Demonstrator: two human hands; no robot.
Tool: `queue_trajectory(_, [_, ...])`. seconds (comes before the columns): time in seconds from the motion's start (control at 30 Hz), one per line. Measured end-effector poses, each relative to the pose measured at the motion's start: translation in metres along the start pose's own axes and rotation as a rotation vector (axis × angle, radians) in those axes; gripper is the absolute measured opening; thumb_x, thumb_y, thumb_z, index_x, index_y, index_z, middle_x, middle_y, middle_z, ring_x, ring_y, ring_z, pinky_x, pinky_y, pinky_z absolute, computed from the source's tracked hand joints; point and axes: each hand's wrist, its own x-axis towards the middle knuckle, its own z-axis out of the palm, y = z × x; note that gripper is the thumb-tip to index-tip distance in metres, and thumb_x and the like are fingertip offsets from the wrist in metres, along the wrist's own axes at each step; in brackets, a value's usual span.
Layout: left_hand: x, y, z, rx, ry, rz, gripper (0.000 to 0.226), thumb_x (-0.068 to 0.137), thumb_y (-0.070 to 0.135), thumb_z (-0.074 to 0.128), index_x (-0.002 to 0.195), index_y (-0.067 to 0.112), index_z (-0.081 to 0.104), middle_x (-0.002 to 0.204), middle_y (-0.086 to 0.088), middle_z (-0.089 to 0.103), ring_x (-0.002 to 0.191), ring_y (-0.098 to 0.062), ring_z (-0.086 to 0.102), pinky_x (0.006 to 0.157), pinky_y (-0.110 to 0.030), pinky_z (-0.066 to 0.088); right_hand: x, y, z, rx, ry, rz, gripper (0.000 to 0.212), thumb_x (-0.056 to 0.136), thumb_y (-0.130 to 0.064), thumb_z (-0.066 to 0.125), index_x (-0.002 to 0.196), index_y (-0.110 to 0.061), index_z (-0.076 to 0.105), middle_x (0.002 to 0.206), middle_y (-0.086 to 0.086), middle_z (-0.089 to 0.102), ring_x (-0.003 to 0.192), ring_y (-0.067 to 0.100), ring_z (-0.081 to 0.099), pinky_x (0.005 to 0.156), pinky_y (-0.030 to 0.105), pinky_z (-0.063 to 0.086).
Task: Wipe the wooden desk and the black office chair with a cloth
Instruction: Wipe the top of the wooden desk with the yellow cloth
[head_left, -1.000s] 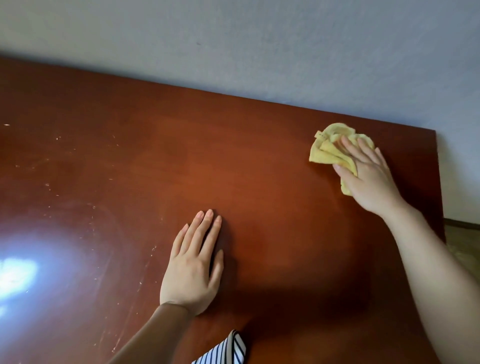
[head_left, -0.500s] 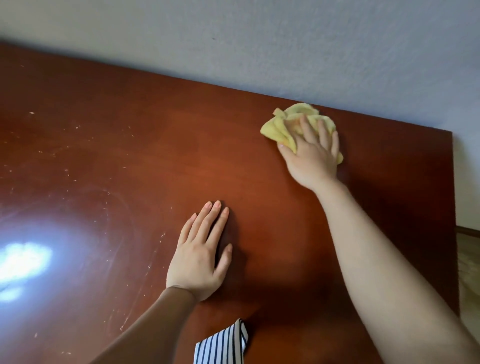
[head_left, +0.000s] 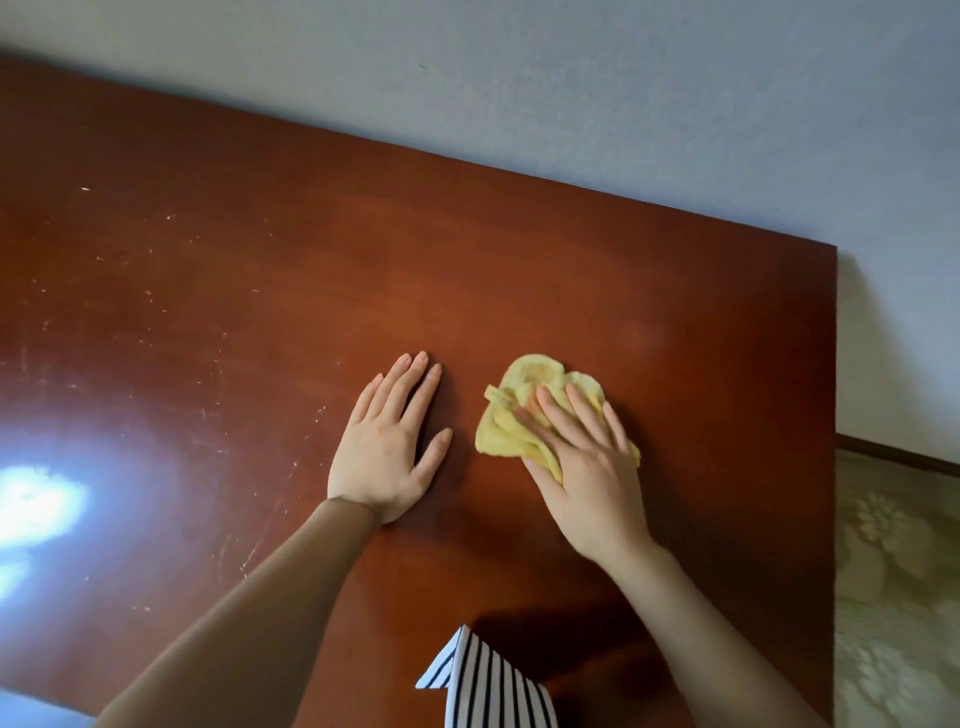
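**Cloth under the right hand, mid-desk**

Near the middle of the wooden desk (head_left: 260, 270), somewhat toward its right edge, the crumpled yellow cloth (head_left: 524, 410) lies on the reddish-brown top with the right hand (head_left: 587, 467) pressing down on it. That hand's fingers are straight and slightly spread over the cloth, the palm covering its nearer part, so only the far and left folds show. Just beside it, to the left and not touching the cloth, the left hand (head_left: 387, 452) rests flat on the bare wood, fingers straight and close together, thumb out to the side, holding nothing.

Toward the desk's left edge the surface carries pale scratches and specks, and a bright glare patch (head_left: 36, 504) (a reflection of light) sits near the front-left corner. At the desk's front edge, between the forearms, hangs a striped garment (head_left: 488, 686), dark lines on white. The far edge meets a pale wall (head_left: 571, 88); beyond the right edge lies a patterned floor (head_left: 893, 597). No writing, brand or label is readable anywhere.
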Motion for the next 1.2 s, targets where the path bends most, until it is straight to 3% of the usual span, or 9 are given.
queue_trajectory(0.07, [-0.002, 0.0, 0.001, 0.039, -0.017, -0.002, 0.065, 0.096, 0.05, 0.025, 0.151, 0.016, 0.018, 0.158, -0.002, 0.015, 0.147, -0.014, 0.003, 0.119, -0.03, 0.0, -0.031, 0.01, 0.002, 0.028, 0.051, 0.053, 0.047, 0.093, -0.045, 0.037, 0.134, -0.029, 0.053, 0.143, -0.005, 0.046, 0.139, 0.024, 0.032, 0.112, 0.05, 0.027])
queue_trajectory(0.23, [-0.001, 0.003, -0.002, -0.007, -0.026, -0.007, 0.07, 0.092, 0.052, 0.028, 0.151, 0.015, 0.021, 0.158, -0.001, 0.015, 0.146, -0.014, 0.003, 0.119, -0.031, 0.001, -0.051, 0.045, -0.007, 0.011, 0.159, 0.188, 0.05, 0.091, -0.041, 0.038, 0.136, -0.022, 0.047, 0.142, 0.002, 0.048, 0.136, 0.031, 0.036, 0.11, 0.053, 0.026])
queue_trajectory(0.4, [0.002, 0.0, -0.006, -0.179, -0.054, -0.01, 0.074, 0.09, 0.034, 0.058, 0.151, 0.018, 0.019, 0.159, 0.004, 0.01, 0.145, -0.006, -0.005, 0.114, -0.02, -0.011, 0.004, 0.066, -0.02, 0.013, 0.2, 0.336, 0.05, 0.096, -0.036, 0.044, 0.142, -0.019, 0.038, 0.146, 0.006, 0.043, 0.14, 0.033, 0.029, 0.114, 0.052, 0.018])
queue_trajectory(0.53, [0.005, -0.004, -0.018, -0.356, -0.147, -0.029, 0.068, 0.091, 0.028, 0.059, 0.149, 0.019, 0.025, 0.158, 0.01, 0.004, 0.14, 0.002, -0.011, 0.11, -0.014, -0.013, 0.07, 0.065, -0.026, -0.098, 0.131, 0.349, 0.049, 0.099, -0.04, 0.036, 0.147, -0.028, 0.032, 0.153, 0.002, 0.032, 0.144, 0.029, 0.017, 0.116, 0.048, 0.01])
queue_trajectory(0.67, [-0.007, -0.004, -0.029, -0.367, -0.205, -0.086, 0.066, 0.093, 0.034, 0.055, 0.15, 0.024, 0.022, 0.159, 0.008, 0.001, 0.144, -0.006, -0.011, 0.118, -0.028, 0.002, 0.123, 0.041, -0.026, -0.114, 0.079, 0.374, 0.05, 0.1, -0.045, 0.028, 0.148, -0.036, 0.024, 0.157, -0.001, 0.021, 0.146, 0.026, 0.006, 0.118, 0.046, 0.0])
queue_trajectory(0.9, [-0.077, -0.011, -0.041, -0.276, -0.178, -0.274, 0.07, 0.093, 0.038, 0.054, 0.151, 0.026, 0.015, 0.159, 0.006, 0.003, 0.147, -0.016, -0.004, 0.119, -0.038, 0.008, 0.133, -0.048, 0.005, -0.113, -0.055, 0.097, 0.051, 0.098, -0.052, 0.025, 0.147, -0.04, 0.023, 0.159, -0.007, 0.013, 0.146, 0.022, 0.0, 0.118, 0.045, -0.003])
queue_trajectory(1.1, [-0.136, -0.021, -0.04, -0.241, -0.137, -0.406, 0.067, 0.094, 0.041, 0.05, 0.15, 0.025, 0.018, 0.157, 0.01, 0.001, 0.147, -0.019, -0.001, 0.119, -0.04, 0.009, 0.054, -0.108, 0.038, -0.104, -0.128, -0.148, 0.05, 0.096, -0.054, 0.03, 0.145, -0.041, 0.029, 0.158, -0.009, 0.017, 0.146, 0.02, 0.001, 0.117, 0.043, -0.006])
queue_trajectory(1.2, [-0.159, -0.018, -0.034, -0.232, -0.089, -0.447, 0.067, 0.094, 0.04, 0.051, 0.15, 0.026, 0.017, 0.151, 0.017, -0.009, 0.147, -0.018, -0.004, 0.118, -0.041, 0.001, 0.011, -0.117, 0.047, -0.113, -0.151, -0.221, 0.048, 0.097, -0.052, 0.032, 0.144, -0.041, 0.031, 0.157, -0.011, 0.018, 0.147, 0.019, 0.002, 0.118, 0.043, -0.005])
